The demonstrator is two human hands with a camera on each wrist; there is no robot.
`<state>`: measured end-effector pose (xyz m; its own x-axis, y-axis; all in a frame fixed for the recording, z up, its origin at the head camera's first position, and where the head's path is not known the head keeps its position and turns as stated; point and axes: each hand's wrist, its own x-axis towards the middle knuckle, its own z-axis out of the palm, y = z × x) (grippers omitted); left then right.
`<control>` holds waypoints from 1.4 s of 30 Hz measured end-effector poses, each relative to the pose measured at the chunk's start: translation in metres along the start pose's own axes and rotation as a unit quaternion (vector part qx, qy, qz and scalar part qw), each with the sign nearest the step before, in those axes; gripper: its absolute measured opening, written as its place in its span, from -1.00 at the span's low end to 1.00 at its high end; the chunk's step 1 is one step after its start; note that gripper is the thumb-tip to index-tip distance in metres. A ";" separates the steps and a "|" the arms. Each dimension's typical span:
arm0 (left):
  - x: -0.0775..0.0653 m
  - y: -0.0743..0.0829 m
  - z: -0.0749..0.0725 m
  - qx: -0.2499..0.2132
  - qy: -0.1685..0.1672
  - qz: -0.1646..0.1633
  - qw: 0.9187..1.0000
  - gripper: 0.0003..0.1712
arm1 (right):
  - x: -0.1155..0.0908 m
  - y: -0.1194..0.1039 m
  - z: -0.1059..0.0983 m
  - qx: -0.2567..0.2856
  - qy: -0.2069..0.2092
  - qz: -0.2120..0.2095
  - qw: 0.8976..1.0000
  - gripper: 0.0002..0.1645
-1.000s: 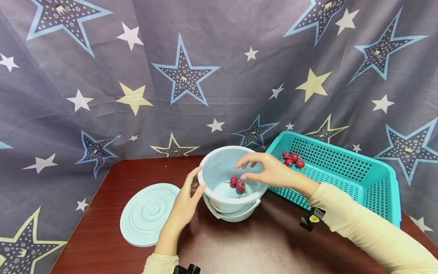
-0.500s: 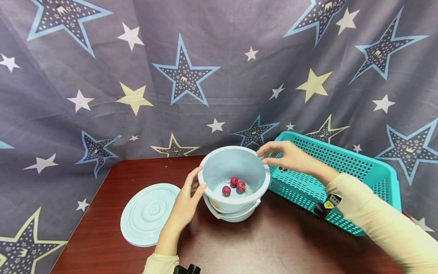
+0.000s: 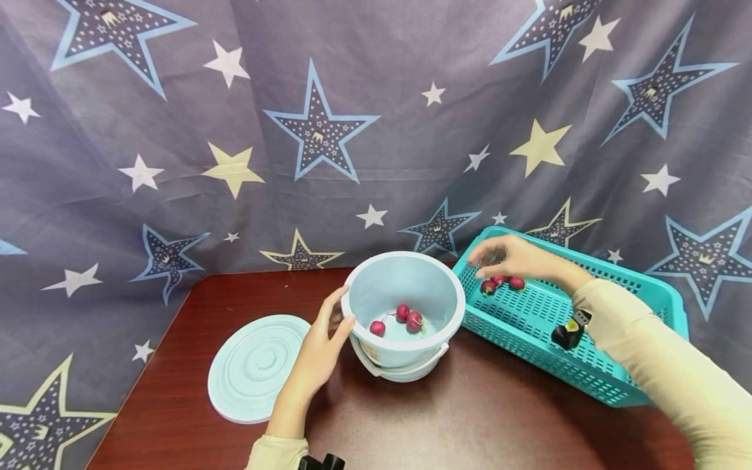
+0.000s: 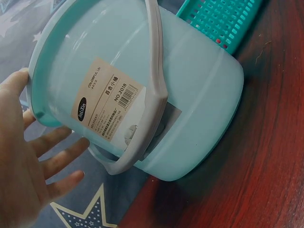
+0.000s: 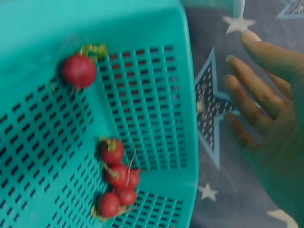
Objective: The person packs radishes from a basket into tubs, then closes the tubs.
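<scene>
A pale blue bucket [image 3: 405, 365] with a light handle stands mid-table, three red radishes [image 3: 414, 321] on its floor. My left hand [image 3: 317, 346] rests against its left side, thumb and fingers spread at the rim. In the left wrist view, the fingers [image 4: 61, 161] are mostly extended beside the labelled wall. My right hand [image 3: 511, 256] hovers over the left end of a turquoise basket [image 3: 546, 352], holding nothing, fingers loosely bent. Several radishes [image 5: 126, 195] cluster in the basket below it; a single one [image 5: 79, 71] lies apart in the right wrist view.
A round pale blue lid [image 3: 258, 369] lies on the red-brown table [image 3: 176, 391], left of the bucket. Behind the table hangs a grey star-patterned cloth [image 3: 376, 130]. The basket stands close to the bucket's right side.
My right hand has moved from over the bucket, rightward, to above the basket. A third radish now shows in the bucket and has rolled to the left. My left hand stays at the rim.
</scene>
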<state>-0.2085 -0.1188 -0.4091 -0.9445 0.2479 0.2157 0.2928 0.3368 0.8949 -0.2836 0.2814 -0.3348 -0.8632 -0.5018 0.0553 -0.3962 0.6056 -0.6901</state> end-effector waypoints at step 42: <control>0.001 -0.010 0.001 0.004 0.006 0.020 1.000 -0.40 | 0.019 0.079 0.045 0.029 -0.226 0.100 0.969 -0.55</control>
<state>-0.2123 -0.1205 -0.4182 -0.9333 0.2511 0.2566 0.3324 0.3344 0.8819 -0.3173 0.2916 -0.4209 -0.6906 -0.6049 -0.3964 -0.2061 0.6900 -0.6938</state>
